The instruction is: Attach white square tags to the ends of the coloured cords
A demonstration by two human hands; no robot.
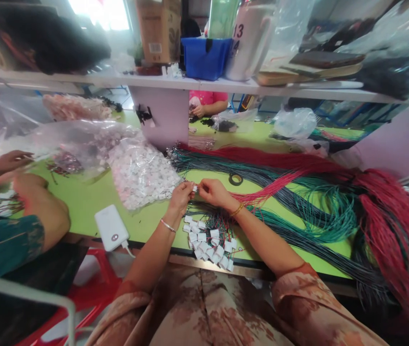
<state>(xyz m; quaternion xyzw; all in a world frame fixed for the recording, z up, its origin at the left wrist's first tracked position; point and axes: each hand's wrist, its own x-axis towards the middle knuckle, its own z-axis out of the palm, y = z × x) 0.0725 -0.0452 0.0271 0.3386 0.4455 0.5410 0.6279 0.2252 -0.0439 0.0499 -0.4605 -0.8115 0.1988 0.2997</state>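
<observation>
White connector (194, 189), small and boxy, sits just right of the bulging clear bag (142, 168) of loose white pieces, pinched between the fingertips of the left hand (181, 197). Facing it from farther right of the bag, the right hand (213, 192) has thumb and fingers drawn close together; whether they grip a wire, I cannot tell.

Left of the bag, a co-worker's hand (13, 161) belongs to an arm cut off by the picture's border. Fingers cover most of the held piece, so its openings cannot be made out. Far right of the bag, red wires (388, 202) overlap green wires (330, 216), blurring toward the corner.

Below and left of the bag, a white power bank (111, 228) juts over the front edge of the green tabletop (78, 202). Below and right, a heap of connectors (209, 242) reaches that edge too. Farther right, green surface shows around a tape roll (241, 181).
</observation>
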